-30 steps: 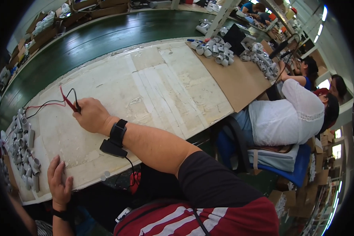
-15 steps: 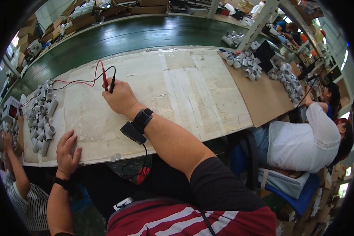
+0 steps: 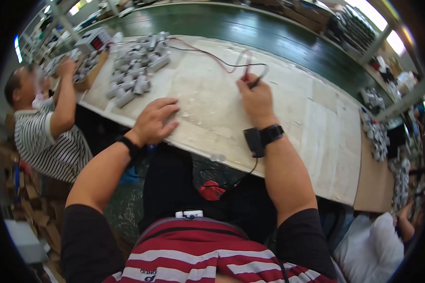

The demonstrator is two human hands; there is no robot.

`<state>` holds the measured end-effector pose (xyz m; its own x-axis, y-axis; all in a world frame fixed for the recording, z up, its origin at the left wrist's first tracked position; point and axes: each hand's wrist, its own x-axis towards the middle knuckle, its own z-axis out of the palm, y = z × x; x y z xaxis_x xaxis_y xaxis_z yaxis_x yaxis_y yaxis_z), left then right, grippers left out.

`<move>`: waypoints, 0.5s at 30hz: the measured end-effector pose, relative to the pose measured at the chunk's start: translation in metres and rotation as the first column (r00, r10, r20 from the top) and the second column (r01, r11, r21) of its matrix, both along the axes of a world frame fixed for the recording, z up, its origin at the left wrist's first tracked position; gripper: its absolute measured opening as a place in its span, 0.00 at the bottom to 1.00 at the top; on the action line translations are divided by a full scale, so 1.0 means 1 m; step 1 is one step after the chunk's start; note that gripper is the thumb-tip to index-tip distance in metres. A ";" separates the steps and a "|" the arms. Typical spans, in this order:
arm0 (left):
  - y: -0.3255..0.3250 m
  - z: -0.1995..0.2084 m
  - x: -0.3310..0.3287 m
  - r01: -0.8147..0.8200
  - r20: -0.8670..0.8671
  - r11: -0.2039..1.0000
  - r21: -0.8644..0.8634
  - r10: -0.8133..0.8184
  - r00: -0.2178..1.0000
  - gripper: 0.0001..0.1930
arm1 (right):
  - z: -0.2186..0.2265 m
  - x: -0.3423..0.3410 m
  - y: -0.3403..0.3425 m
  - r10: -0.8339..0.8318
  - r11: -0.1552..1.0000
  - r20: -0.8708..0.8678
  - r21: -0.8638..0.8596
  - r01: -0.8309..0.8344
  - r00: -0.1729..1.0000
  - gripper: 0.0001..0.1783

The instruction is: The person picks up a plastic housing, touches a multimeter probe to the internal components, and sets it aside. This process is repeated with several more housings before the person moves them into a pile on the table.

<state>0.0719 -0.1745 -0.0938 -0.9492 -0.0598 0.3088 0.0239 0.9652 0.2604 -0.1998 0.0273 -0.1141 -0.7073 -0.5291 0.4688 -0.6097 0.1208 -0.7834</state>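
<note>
My right hand (image 3: 259,100) is closed over the worktable, gripping a pair of test probes, a red test probe (image 3: 246,74) and a black test probe (image 3: 255,83). Their thin red and black leads loop up and run left past a heap of grey plastic fittings (image 3: 136,68). The probe tips are hidden by the hand. At the table's front edge my left hand (image 3: 152,121) rests palm down, fingers apart and holding nothing, just right of the heap.
The worktable (image 3: 212,113) has a worn pale cover. Behind it runs a green conveyor belt (image 3: 198,21). A meter box (image 3: 93,40) with a red display and a cardboard box (image 3: 90,70) stand left, beside a co-worker in stripes (image 3: 47,118). More fittings (image 3: 378,139) lie right, near another person.
The view has swung left, so table, heap and both hands appear farther right, and more of the left co-worker shows. My right hand keeps the probes; my left stays at the table edge.
</note>
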 end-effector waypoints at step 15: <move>-0.006 -0.006 0.001 0.034 -0.088 0.999 0.007 -0.034 0.996 0.22 | 0.002 -0.006 0.008 0.073 0.979 0.532 -0.202 0.042 0.843 0.09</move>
<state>0.0731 -0.1804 -0.1003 -0.9200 -0.0309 0.3907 0.0797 0.9613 0.2637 -0.2057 0.0354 -0.1120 -0.8701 -0.4791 0.1155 -0.0894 -0.0771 -0.9930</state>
